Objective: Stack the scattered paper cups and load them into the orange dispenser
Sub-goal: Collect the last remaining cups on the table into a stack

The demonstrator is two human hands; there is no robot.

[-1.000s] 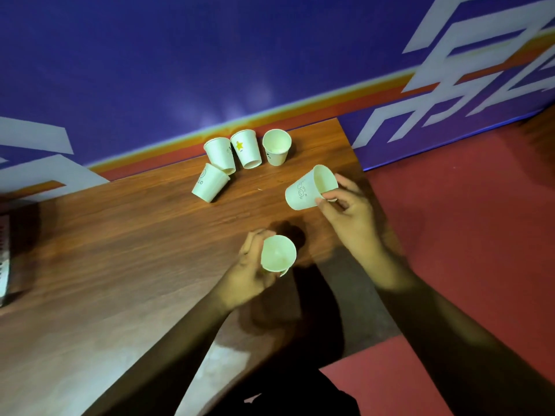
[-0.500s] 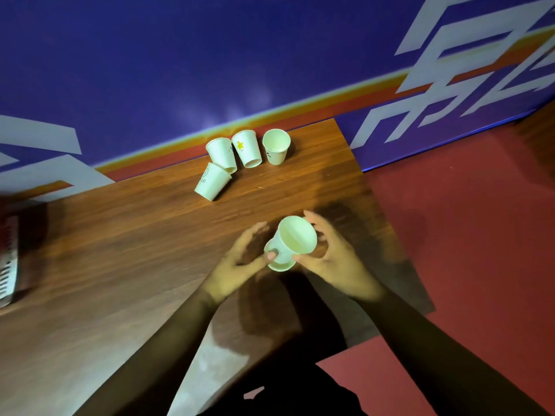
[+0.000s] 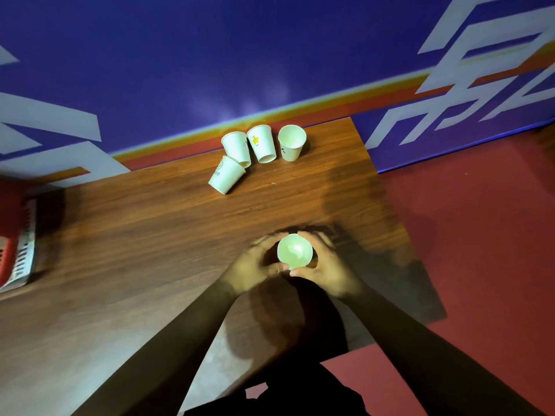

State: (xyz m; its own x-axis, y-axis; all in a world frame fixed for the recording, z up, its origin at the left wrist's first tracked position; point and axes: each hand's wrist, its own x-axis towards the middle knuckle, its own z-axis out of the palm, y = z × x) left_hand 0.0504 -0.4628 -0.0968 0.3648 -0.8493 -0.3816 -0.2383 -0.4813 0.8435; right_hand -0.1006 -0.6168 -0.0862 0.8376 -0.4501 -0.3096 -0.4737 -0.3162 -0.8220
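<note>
Head view: the wooden worktop (image 3: 150, 235) fills the frame. The left hand (image 3: 250, 265) and right hand (image 3: 327, 271) curl their fingers round one upright paper cup (image 3: 295, 250) near the front edge. Four loose cups (image 3: 264, 144) cluster at the far edge, one on its side.

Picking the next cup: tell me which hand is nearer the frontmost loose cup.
Left. The left hand grips the held cup closer to the person than the frontmost loose cup, slightly rightward; the right hand grips its other side, farther right.
</note>
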